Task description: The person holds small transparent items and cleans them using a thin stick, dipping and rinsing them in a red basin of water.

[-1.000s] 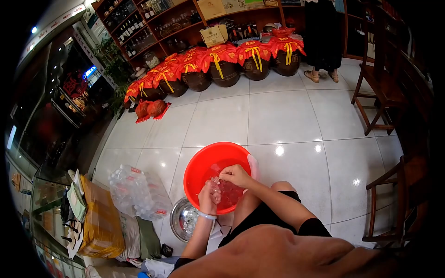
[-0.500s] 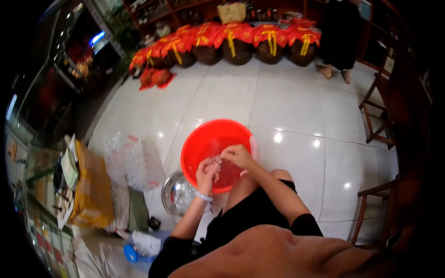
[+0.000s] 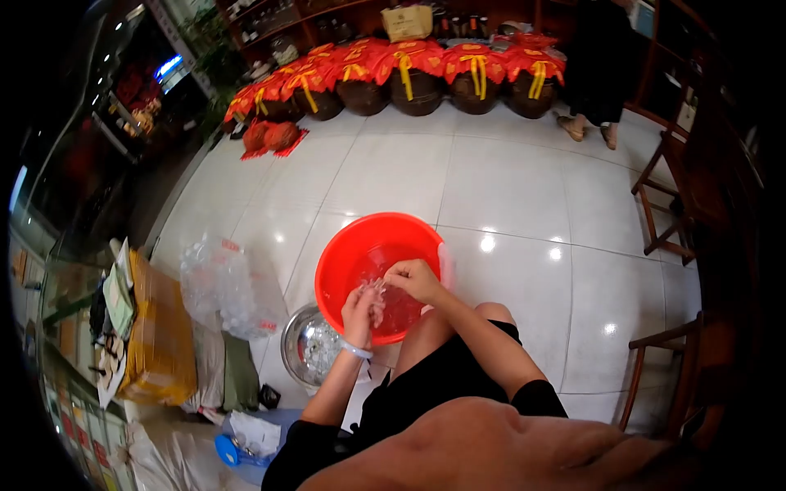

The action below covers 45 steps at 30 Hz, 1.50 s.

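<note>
A red plastic basin (image 3: 334,245) stands on the floor in front of me, with what looks like water and pale bits inside. Over it, my left hand (image 3: 359,313) has its fingers curled round a pale, translucent clump (image 3: 375,288) whose kind I cannot make out. My right hand (image 3: 415,281) pinches at the top of this clump, its fingertips close to the left ones. Left of the basin sits a shiny metal bowl (image 3: 303,352) containing clear, glinting pieces. A light bangle (image 3: 355,350) circles my left wrist.
Clear plastic bags (image 3: 233,290) and a taped carton (image 3: 160,344) lie to the left. Dark jars (image 3: 417,92) with red cloth covers line the back. Another person (image 3: 602,74) stands at the back right. Wooden stools (image 3: 655,184) flank the right side.
The view has shifted slightly. My right fingertips have come a little closer to the clump in my left hand; both hands stay above the basin.
</note>
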Tool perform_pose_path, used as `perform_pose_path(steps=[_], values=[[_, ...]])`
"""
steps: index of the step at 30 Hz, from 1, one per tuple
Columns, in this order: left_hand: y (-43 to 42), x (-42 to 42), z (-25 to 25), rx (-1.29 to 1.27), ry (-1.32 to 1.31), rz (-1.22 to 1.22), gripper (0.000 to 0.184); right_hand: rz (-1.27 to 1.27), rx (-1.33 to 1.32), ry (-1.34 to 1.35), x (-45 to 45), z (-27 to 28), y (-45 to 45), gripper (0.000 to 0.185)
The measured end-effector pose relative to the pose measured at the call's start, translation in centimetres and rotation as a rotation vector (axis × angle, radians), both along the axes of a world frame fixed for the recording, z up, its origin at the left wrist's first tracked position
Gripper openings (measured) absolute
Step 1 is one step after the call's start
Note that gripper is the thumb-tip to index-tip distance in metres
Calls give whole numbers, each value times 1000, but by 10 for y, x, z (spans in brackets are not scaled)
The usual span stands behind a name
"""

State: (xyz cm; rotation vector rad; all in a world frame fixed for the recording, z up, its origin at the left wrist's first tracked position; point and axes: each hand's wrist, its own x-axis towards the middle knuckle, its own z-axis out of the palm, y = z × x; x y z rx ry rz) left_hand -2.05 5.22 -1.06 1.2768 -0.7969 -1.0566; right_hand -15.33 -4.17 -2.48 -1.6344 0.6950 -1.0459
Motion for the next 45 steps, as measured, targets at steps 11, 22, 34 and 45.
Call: perform_pose_path(steps=[11, 22, 34, 45], values=[[-3, -5, -3, -60, -17, 27, 16, -80, -248, 218, -2, -3, 1, 15], [0, -3, 19, 220, 287, -44, 31, 155, 65, 24, 0, -10, -4, 11], [-3, 3, 16, 87, 182, -119, 23, 79, 94, -23, -1, 4, 2, 12], [-13, -6, 33, 2, 543, -122, 23, 95, 451, -277, -6, 17, -1, 11]])
